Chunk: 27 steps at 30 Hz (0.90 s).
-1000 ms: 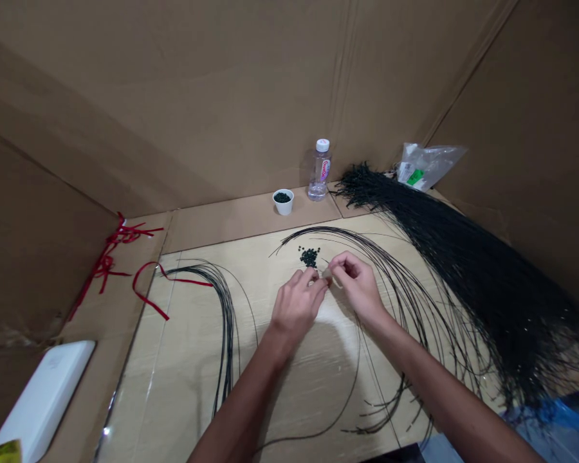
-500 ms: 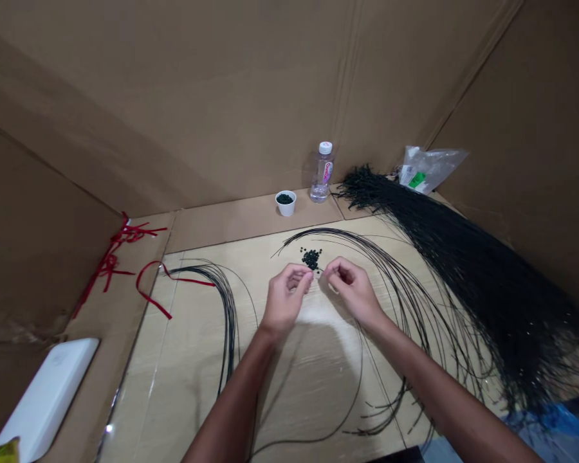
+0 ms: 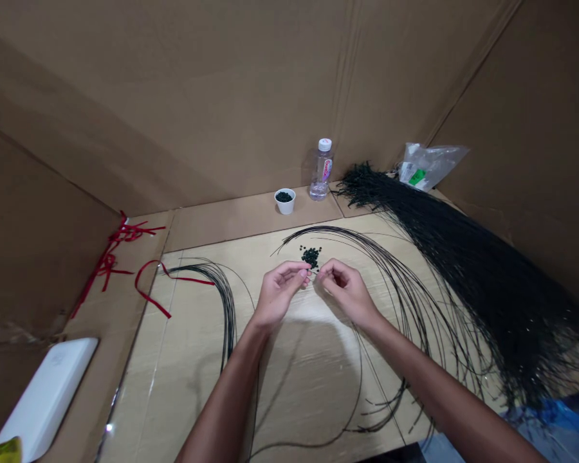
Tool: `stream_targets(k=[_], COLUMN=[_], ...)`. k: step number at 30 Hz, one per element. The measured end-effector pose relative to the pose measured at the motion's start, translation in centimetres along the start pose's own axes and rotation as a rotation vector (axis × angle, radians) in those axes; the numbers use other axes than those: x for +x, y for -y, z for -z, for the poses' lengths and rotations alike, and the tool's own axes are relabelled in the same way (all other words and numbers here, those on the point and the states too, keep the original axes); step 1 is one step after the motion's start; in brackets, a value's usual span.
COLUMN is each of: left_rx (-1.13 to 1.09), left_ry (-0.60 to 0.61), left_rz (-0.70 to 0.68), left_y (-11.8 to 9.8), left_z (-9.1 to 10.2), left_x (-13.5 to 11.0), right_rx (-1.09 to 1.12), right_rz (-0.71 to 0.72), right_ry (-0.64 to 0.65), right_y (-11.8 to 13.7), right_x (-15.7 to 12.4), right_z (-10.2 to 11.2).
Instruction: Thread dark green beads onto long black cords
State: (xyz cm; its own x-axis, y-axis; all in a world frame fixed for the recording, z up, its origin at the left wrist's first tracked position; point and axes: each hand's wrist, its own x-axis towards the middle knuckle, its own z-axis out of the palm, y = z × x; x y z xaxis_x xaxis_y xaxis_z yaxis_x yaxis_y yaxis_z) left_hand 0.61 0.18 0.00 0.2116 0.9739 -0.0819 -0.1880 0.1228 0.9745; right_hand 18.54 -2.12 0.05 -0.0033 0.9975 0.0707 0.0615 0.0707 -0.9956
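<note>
My left hand (image 3: 280, 292) is closed in a pinch just in front of a small heap of dark beads (image 3: 311, 256). What lies between its fingertips is too small to make out. My right hand (image 3: 347, 292) faces it, thumb and forefinger pinched on a thin black cord, a short bit of which shows in the narrow gap between the hands. Below the right wrist, a long cord (image 3: 360, 366) loops down over the table toward the left forearm. Beyond the beads, a bundle of black cords (image 3: 347, 232) arches to the right.
A white cup (image 3: 285, 204) of dark beads and a clear bottle (image 3: 321, 170) stand at the back. To the right lies a thick mass of black cords (image 3: 473, 270) by a plastic bag (image 3: 429, 166). Leftward are another cord bundle (image 3: 228, 302), red ribbons (image 3: 149, 297) and a white slab-like object (image 3: 48, 392).
Both hands have shifted slightly left and come a little closer together. The fingers stay pinched, and the surrounding things lie as before.
</note>
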Motion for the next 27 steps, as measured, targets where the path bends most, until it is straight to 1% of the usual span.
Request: stream_targets(k=[7, 18, 27], left_rx=[0.065, 0.016, 0.024], left_ry=[-0.011, -0.016, -0.009], left_rz=[-0.029, 0.000, -0.001], left_y=[0.23, -0.23, -0.07], left_z=[0.10, -0.06, 0.03], left_x=[-0.06, -0.12, -0.08], right_rx=[0.008, -0.009, -0.020], right_rz=[-0.006, 0.000, -0.005], right_ry=[-0.006, 0.003, -0.003], right_y=[0.09, 0.08, 0.21], right_x=[-0.05, -0.07, -0.09], right_z=[-0.07, -0.04, -0.13])
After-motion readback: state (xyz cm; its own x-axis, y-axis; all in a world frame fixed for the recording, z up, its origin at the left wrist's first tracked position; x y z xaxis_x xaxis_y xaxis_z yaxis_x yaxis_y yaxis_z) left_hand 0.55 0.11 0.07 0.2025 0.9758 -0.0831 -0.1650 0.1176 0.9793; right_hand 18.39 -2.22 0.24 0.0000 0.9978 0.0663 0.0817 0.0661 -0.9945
